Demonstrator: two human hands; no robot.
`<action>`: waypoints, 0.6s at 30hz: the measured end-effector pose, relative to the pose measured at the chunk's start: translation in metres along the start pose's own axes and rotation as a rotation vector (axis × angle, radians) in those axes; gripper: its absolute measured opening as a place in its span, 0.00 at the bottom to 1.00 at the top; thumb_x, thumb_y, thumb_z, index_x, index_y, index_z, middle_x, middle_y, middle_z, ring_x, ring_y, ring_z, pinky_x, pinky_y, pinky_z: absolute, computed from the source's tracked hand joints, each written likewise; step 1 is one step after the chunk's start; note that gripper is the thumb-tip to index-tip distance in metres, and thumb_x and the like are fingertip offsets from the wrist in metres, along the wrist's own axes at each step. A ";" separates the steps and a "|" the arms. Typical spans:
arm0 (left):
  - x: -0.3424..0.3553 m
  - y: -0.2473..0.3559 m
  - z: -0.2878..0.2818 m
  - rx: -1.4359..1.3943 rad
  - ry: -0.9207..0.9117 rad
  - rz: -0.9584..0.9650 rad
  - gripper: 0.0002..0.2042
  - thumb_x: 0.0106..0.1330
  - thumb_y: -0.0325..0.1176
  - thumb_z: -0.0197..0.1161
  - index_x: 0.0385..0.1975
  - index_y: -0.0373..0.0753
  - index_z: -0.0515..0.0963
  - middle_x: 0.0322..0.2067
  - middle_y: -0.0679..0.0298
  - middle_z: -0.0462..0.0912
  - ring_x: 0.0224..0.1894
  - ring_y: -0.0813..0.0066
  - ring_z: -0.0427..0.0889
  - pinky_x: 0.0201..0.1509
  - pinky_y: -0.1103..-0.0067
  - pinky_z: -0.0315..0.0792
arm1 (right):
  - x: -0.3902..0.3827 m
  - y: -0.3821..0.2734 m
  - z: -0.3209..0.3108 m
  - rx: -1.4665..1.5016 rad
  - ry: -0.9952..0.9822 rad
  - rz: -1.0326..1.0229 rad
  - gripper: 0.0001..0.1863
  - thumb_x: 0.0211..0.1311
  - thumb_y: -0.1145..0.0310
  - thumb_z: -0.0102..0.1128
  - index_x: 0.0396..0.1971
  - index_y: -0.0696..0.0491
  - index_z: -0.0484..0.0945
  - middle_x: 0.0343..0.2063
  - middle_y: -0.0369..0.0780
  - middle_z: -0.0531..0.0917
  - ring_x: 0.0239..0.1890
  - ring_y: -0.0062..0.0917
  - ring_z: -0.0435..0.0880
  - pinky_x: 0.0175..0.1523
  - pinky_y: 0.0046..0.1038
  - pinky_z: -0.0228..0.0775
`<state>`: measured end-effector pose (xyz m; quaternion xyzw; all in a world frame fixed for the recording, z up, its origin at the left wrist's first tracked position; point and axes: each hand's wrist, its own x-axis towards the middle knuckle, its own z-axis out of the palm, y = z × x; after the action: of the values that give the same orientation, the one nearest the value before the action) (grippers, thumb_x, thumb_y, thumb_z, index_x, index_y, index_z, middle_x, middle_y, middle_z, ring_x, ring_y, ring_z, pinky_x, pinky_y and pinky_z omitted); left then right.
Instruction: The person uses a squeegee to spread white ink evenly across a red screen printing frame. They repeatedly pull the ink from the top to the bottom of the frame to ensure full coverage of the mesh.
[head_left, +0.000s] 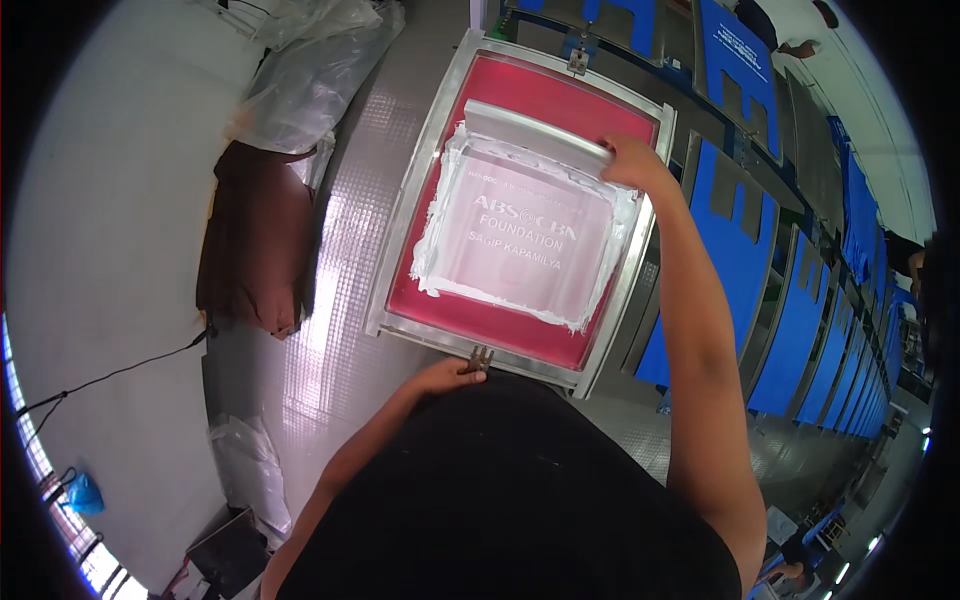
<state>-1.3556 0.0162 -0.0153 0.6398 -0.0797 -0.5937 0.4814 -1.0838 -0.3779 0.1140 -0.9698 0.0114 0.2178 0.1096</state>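
A screen printing frame (424,180) with metal rails and a red mesh lies before me. White ink (432,245) is smeared around the lighter, lettered window (520,280) in its middle. Across the far side of that window lies a long pale squeegee (535,138). My right hand (636,165) is closed on the squeegee's right end. My left hand (447,377) grips a small metal clamp (481,358) at the middle of the near rail. Another clamp (578,60) sits on the far rail.
To the right, blue fabric pieces (715,255) lie on a long row of boards. On the left, clear plastic sheeting (310,90) and a dark brown cloth bundle (258,240) rest beside a shiny textured surface (335,290). People are partly visible at the right edge.
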 end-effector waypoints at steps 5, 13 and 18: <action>-0.012 0.011 0.014 -0.176 -0.043 0.047 0.22 0.69 0.51 0.55 0.30 0.34 0.79 0.23 0.69 0.76 0.30 0.82 0.73 0.36 0.80 0.69 | 0.010 -0.024 0.020 -0.029 0.184 -0.061 0.27 0.41 0.73 0.55 0.49 0.51 0.78 0.48 0.46 0.81 0.52 0.40 0.77 0.57 0.37 0.69; -0.015 0.052 0.011 -0.107 -0.029 0.076 0.21 0.71 0.49 0.52 0.25 0.37 0.78 0.17 0.71 0.72 0.22 0.85 0.69 0.26 0.83 0.64 | -0.092 -0.076 0.051 -0.038 0.064 0.007 0.26 0.40 0.74 0.55 0.47 0.48 0.78 0.41 0.44 0.83 0.46 0.42 0.81 0.49 0.40 0.73; -0.007 0.038 0.011 -0.108 0.028 0.076 0.22 0.70 0.50 0.53 0.23 0.37 0.78 0.15 0.69 0.72 0.21 0.80 0.70 0.27 0.80 0.65 | -0.233 -0.139 0.135 0.031 0.292 -0.121 0.19 0.41 0.78 0.58 0.39 0.52 0.78 0.32 0.41 0.80 0.39 0.36 0.78 0.44 0.38 0.69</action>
<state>-1.3485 -0.0045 0.0184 0.6177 -0.0648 -0.5695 0.5384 -1.3416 -0.2194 0.1233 -0.9882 -0.0280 0.0671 0.1349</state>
